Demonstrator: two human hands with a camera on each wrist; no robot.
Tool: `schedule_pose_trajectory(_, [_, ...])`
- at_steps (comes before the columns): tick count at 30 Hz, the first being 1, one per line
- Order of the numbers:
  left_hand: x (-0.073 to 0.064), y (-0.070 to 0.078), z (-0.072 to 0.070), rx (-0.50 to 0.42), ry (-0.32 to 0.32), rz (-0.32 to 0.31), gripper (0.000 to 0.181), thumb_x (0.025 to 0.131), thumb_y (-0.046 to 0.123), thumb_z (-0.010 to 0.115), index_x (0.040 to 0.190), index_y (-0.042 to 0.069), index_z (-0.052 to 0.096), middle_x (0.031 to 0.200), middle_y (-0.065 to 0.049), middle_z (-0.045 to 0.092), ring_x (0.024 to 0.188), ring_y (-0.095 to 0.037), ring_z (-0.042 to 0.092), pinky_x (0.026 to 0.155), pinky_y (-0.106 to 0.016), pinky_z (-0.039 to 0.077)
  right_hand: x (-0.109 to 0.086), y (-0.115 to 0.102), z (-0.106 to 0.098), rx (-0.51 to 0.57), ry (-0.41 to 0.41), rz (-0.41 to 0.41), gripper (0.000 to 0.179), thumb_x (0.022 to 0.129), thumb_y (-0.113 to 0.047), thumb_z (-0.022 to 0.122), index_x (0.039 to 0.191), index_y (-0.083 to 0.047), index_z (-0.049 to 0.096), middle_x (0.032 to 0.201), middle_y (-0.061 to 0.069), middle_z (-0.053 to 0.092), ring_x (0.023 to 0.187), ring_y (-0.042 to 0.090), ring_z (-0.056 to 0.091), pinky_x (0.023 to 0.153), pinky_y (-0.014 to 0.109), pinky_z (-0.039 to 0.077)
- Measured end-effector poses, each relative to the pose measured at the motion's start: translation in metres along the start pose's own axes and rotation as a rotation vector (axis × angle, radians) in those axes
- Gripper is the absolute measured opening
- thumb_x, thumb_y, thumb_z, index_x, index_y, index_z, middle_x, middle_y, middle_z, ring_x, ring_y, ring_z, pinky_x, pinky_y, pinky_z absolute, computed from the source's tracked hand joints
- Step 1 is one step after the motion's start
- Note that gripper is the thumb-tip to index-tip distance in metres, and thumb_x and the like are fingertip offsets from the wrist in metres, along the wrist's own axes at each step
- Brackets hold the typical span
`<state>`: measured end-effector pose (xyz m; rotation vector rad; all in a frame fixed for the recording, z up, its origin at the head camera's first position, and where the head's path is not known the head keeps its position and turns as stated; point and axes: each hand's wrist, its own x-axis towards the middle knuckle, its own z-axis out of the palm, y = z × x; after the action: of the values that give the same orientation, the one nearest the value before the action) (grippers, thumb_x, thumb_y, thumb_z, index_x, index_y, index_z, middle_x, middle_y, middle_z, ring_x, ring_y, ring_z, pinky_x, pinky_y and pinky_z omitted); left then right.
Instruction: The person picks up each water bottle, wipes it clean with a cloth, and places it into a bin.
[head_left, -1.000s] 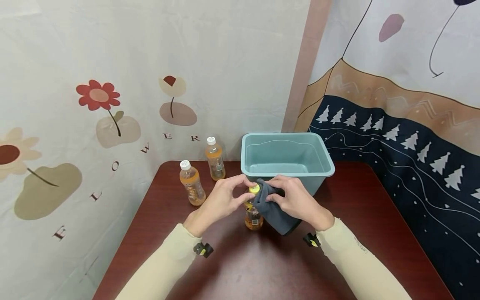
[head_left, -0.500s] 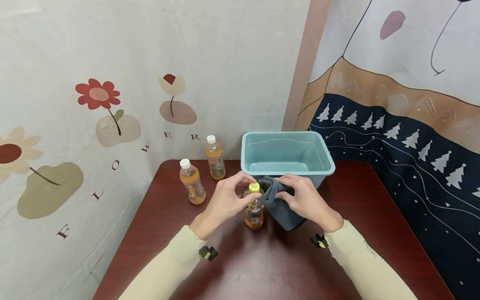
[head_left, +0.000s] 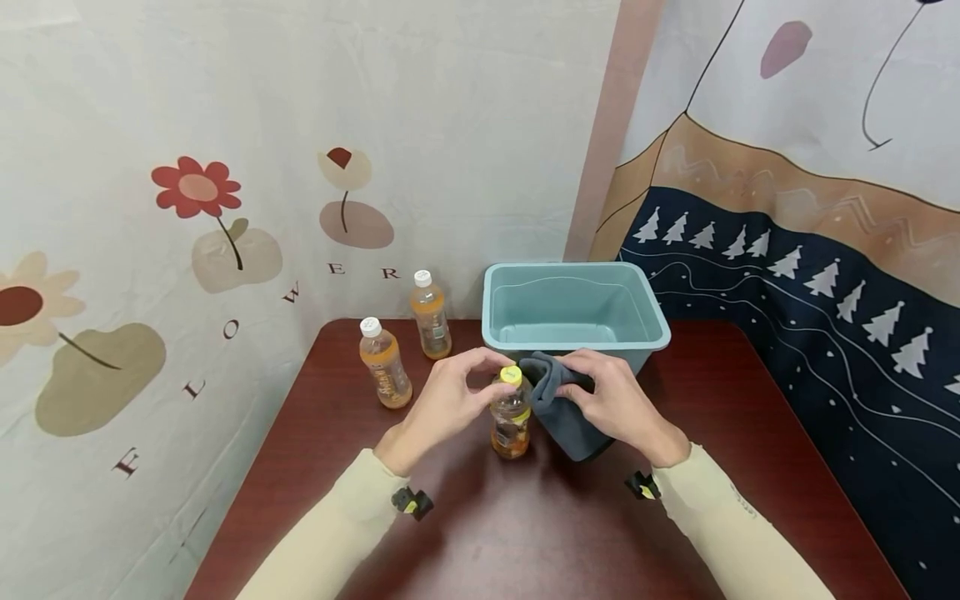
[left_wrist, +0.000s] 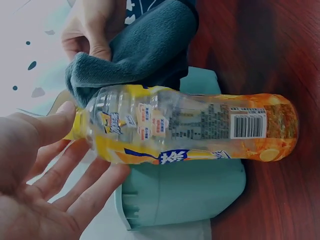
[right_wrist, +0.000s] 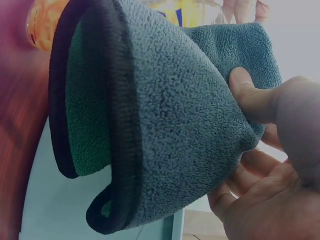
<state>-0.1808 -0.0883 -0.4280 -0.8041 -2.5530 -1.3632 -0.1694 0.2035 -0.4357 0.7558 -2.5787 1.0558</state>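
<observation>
A clear plastic bottle with a yellow cap and some amber liquid stands upright on the table. My left hand pinches its yellow cap between thumb and fingers. In the left wrist view the bottle's label and barcode face the camera. Just right of the bottle, my right hand pinches a folded dark grey cloth, which hangs down from the fingers. The right wrist view shows the thumb pressed on the cloth, with its dark stitched edge toward the camera.
Two bottles with white caps, one nearer and one farther, stand on the left of the dark red table. A light blue plastic bin sits behind my hands. Printed cloth walls close off the back and right.
My right hand has drawn the cloth a little to the right, off the bottle's neck. The bottle has turned about its axis, with my left hand staying at the cap.
</observation>
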Motion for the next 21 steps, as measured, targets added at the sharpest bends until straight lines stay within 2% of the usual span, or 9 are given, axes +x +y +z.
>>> schedule_pose_trajectory(4, [0.0004, 0.0003, -0.0037, 0.060, -0.011, 0.041, 0.031, 0.101, 0.025, 0.095, 0.131, 0.024, 0.087, 0.122, 0.004, 0.084, 0.118, -0.022, 0.080, 0.099, -0.037, 0.066, -0.0010, -0.0003, 0.0012, 0.003, -0.003, 0.007, 0.042, 0.098, -0.007, 0.094, 0.139, -0.013, 0.085, 0.128, 0.004, 0.085, 0.117, 0.024, 0.082, 0.100, 0.052, 0.070])
schedule_pose_trajectory(7, [-0.0003, 0.0016, -0.0055, 0.084, -0.028, 0.044, 0.034, 0.101, 0.023, 0.094, 0.134, 0.023, 0.086, 0.123, 0.003, 0.083, 0.119, -0.020, 0.079, 0.101, -0.037, 0.066, -0.0020, 0.0001, 0.0033, 0.000, -0.001, 0.005, 0.042, 0.098, -0.006, 0.095, 0.138, -0.013, 0.086, 0.127, 0.004, 0.084, 0.115, 0.022, 0.081, 0.098, 0.050, 0.071])
schedule_pose_trajectory(12, [-0.0021, 0.0026, -0.0033, -0.002, -0.051, 0.004, 0.041, 0.102, 0.020, 0.094, 0.141, 0.015, 0.081, 0.130, -0.002, 0.082, 0.119, -0.025, 0.079, 0.100, -0.037, 0.072, -0.0021, -0.0019, 0.0063, 0.006, -0.008, -0.004, 0.041, 0.098, -0.005, 0.094, 0.138, -0.012, 0.086, 0.126, 0.003, 0.083, 0.113, 0.021, 0.080, 0.096, 0.047, 0.071])
schedule_pose_trajectory(15, [-0.0021, 0.0024, -0.0006, -0.045, -0.038, -0.026, 0.040, 0.102, 0.022, 0.095, 0.138, 0.015, 0.079, 0.130, -0.002, 0.083, 0.117, -0.023, 0.079, 0.096, -0.037, 0.073, -0.0006, -0.0035, 0.0074, 0.006, -0.008, -0.021, 0.041, 0.099, -0.005, 0.094, 0.138, -0.012, 0.086, 0.126, 0.003, 0.083, 0.112, 0.021, 0.081, 0.095, 0.046, 0.071])
schedule_pose_trajectory(21, [-0.0011, 0.0023, 0.0004, -0.008, 0.003, -0.010, 0.029, 0.102, 0.025, 0.093, 0.129, 0.021, 0.083, 0.124, 0.002, 0.085, 0.111, -0.019, 0.081, 0.082, -0.027, 0.071, 0.0047, -0.0071, 0.0093, -0.001, 0.004, -0.044, 0.047, 0.097, -0.006, 0.095, 0.142, -0.011, 0.084, 0.129, 0.004, 0.084, 0.115, 0.022, 0.082, 0.099, 0.049, 0.071])
